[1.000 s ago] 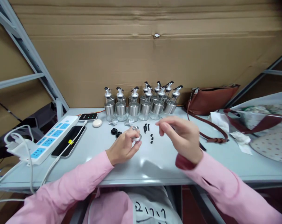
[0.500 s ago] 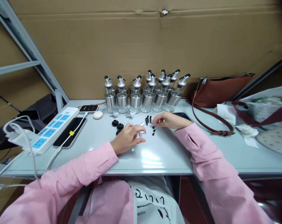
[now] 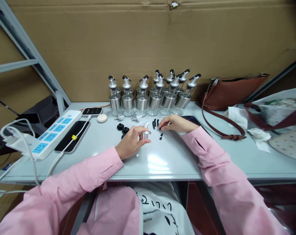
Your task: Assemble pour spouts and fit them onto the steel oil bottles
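My left hand [image 3: 132, 142] is closed on a silver pourer spout [image 3: 146, 132], its curved tip pointing up. Beside it on the table lie several black ribbed stoppers [image 3: 120, 126], partly covered by the hand. My right hand [image 3: 171, 124] pinches a small black plug [image 3: 160, 128] between thumb and finger. Two more small black plugs [image 3: 161, 138] lie just below those fingertips. Left of the right hand are several black flip levers [image 3: 154, 124]. Two silver-white spout pieces [image 3: 136, 117] rest in front of the glass bottles.
Several glass and steel bottles [image 3: 141, 103] with pourers stand along the cardboard wall. At left are a power strip [image 3: 57, 133], a phone [image 3: 73, 137], a small display device [image 3: 92, 111] and a round white case [image 3: 102, 118]. A brown bag [image 3: 236, 93] and tissues [image 3: 259, 137] lie right.
My right fingertips have closed on one of the small black plugs and lifted it slightly from its row. My left hand has shifted a little left with the pourer spout.
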Available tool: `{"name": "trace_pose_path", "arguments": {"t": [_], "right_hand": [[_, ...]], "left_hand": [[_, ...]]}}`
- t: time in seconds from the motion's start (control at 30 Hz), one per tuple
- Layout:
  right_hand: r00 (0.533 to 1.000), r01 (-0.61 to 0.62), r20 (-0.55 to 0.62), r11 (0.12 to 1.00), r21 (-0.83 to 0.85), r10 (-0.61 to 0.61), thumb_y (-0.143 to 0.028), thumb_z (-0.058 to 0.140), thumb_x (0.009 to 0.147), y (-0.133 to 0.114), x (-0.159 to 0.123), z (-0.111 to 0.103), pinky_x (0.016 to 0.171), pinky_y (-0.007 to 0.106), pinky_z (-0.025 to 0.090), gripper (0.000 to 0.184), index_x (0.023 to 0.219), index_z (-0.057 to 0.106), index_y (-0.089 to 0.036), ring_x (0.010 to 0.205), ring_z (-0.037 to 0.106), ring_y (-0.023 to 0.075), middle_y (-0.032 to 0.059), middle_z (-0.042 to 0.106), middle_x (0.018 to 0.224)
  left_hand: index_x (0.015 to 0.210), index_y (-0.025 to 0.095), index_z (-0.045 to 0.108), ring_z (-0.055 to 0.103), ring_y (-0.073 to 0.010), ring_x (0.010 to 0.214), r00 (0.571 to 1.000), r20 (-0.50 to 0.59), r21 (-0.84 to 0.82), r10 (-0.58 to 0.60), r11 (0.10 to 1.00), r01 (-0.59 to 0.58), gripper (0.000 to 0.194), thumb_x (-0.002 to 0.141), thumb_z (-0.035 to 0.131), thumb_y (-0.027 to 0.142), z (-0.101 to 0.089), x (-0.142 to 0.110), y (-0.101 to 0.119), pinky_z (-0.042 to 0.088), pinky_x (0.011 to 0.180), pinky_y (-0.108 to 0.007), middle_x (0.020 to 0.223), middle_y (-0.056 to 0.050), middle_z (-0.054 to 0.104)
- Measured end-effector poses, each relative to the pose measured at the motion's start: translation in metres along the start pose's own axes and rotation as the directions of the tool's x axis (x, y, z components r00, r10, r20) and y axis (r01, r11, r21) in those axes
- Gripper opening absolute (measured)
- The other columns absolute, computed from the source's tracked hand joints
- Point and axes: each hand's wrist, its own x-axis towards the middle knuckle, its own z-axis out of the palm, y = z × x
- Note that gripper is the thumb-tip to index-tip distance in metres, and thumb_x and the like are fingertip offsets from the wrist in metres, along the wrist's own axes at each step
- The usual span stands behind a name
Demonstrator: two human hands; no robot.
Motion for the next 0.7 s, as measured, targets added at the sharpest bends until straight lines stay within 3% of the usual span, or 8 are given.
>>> {"name": "trace_pose_path", "arguments": {"t": [0.2,0.4,0.47,0.57,0.7], "right_hand": [[0.986,0.107,-0.143,0.98,0.167,-0.083,-0.04,0.066,0.07,-0.036,-0.005,0.011,0.068,0.031,0.05,0.028,0.082,0.066,-0.014,0.071,0.064,0.0154,0.005,0.07,0.077],[0.955,0.218,-0.252,0.942,0.256,-0.153,-0.028,0.06,0.079,-0.069,0.003,0.029,0.069,0.029,0.048,0.018,0.09,0.069,-0.017,0.066,0.057,0.0107,-0.0002,0.062,0.071],[0.966,0.22,-0.225,0.861,0.459,-0.127,-0.026,0.063,0.077,-0.071,0.007,0.036,0.069,0.028,0.048,0.018,0.092,0.068,-0.019,0.068,0.057,0.0101,-0.0008,0.062,0.074],[0.986,0.158,-0.154,0.662,0.733,-0.066,-0.029,0.073,0.068,-0.067,0.009,0.048,0.066,0.026,0.049,0.02,0.083,0.065,-0.019,0.066,0.058,0.0096,-0.0016,0.062,0.074],[0.99,0.135,-0.137,0.584,0.8,-0.041,-0.038,0.076,0.065,-0.063,0.004,0.055,0.063,0.025,0.049,0.026,0.077,0.064,-0.019,0.063,0.058,0.009,-0.0025,0.06,0.065]], "left_hand": [[0.111,0.023,0.036,0.045,-0.0123,0.063,0.995,-0.04,0.051,0.093,0.995,-0.091,0.019,0.096,0.038,0.034,-0.003,0.006,-0.001,0.04,0.072,-0.031,0.076,0.002,0.05],[0.112,0.023,0.035,0.046,-0.0139,0.067,0.993,-0.075,0.09,0.09,0.992,-0.083,0.02,0.098,0.031,0.036,-0.005,0.007,0.0,0.037,0.072,-0.031,0.082,-0.001,0.052],[0.112,0.022,0.034,0.046,-0.0141,0.068,0.993,-0.085,0.092,0.079,0.993,-0.071,0.021,0.098,0.028,0.037,-0.004,0.006,0.001,0.036,0.073,-0.032,0.087,-0.002,0.054],[0.111,0.022,0.034,0.047,-0.0137,0.068,0.994,-0.086,0.08,0.065,0.995,-0.058,0.021,0.098,0.026,0.037,-0.003,0.005,0.002,0.037,0.074,-0.032,0.088,-0.002,0.054],[0.111,0.021,0.034,0.047,-0.0138,0.068,0.995,-0.088,0.059,0.055,0.997,-0.05,0.023,0.098,0.027,0.038,-0.001,0.004,0.002,0.037,0.074,-0.031,0.084,-0.001,0.053]]}}
